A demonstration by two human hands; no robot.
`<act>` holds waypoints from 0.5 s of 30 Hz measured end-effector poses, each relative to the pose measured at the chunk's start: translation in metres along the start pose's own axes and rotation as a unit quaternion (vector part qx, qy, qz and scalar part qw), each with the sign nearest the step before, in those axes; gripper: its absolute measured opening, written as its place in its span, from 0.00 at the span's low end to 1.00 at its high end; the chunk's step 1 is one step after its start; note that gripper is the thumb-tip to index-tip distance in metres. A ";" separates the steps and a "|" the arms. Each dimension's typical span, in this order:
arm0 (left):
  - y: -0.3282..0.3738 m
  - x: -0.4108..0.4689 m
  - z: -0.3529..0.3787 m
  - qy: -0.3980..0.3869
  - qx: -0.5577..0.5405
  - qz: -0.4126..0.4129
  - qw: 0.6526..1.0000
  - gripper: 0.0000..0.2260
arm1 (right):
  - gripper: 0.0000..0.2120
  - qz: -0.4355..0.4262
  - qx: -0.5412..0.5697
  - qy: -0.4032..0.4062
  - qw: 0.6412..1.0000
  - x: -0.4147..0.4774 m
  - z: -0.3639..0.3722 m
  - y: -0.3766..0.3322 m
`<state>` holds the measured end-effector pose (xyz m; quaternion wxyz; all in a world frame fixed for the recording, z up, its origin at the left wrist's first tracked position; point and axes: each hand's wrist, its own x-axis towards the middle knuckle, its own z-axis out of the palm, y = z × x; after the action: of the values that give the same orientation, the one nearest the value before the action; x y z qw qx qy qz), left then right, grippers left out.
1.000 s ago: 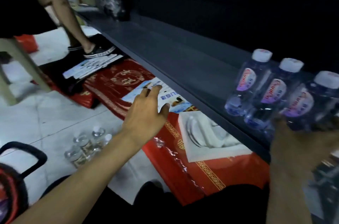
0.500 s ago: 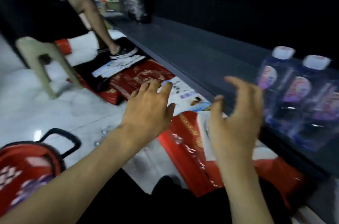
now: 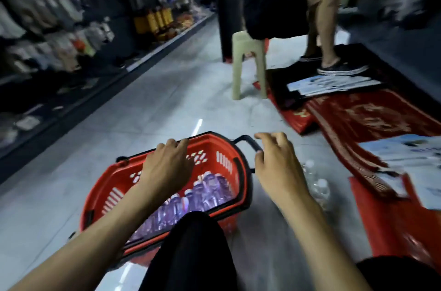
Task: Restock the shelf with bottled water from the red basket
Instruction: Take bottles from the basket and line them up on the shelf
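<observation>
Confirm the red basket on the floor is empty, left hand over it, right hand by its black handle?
Not empty: the head view shows bottled water in the red basket. The left hand is over it, the right hand by its black handle.

One red basket, two hands, one beige stool, basket's bottles uncountable

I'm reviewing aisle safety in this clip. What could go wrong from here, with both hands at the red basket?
1. Loose bottles lie on the floor beside the right hand; a knee or elbow might send them rolling.
2. Bottles in the red basket lie piled under the left hand, so pulling one may shift others.
3. Another person's feet and a stool stand close ahead on a littered floor; tripping seems possible.
</observation>
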<state>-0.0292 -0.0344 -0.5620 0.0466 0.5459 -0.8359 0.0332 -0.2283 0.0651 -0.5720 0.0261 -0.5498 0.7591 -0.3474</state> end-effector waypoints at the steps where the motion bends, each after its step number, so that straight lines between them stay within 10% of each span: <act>1: -0.021 0.001 0.011 -0.018 -0.001 -0.029 0.999 0.21 | 0.18 -0.010 -0.005 -0.033 0.999 0.007 0.022 -0.006; 9: -0.118 0.008 0.123 -0.197 -0.088 -0.156 0.964 0.15 | 0.19 0.060 0.004 -0.318 0.946 0.040 0.189 -0.018; 15: -0.126 0.026 0.197 -0.295 -0.186 -0.162 0.923 0.15 | 0.33 0.164 -0.036 -0.388 0.906 0.052 0.271 -0.003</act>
<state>0.0677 -0.1297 -0.7546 -0.0963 0.6405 -0.7030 -0.2938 -0.1322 -0.1151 -0.7573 0.3556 -0.5096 0.7804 -0.0701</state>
